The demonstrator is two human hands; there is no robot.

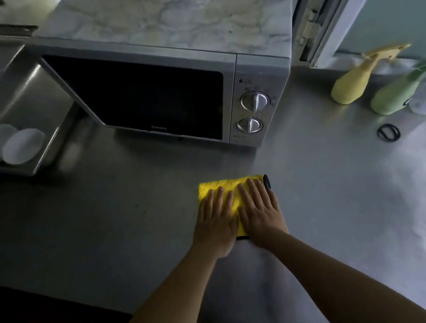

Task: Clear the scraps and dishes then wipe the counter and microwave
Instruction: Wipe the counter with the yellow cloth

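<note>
While flat on steel counter (111,214), in front of microwave (155,95): yellow cloth (218,186). Pressed onto it, side by side, fingers straight: left hand (216,222), right hand (260,213). Nothing gripped.

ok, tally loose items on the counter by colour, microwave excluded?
Yellow: 2, folded yellow microfibre cloth, yellow plastic spray bottle
Green: 1, pale green plastic spray bottle
Black: 1, black elastic band
Total: 4
</note>
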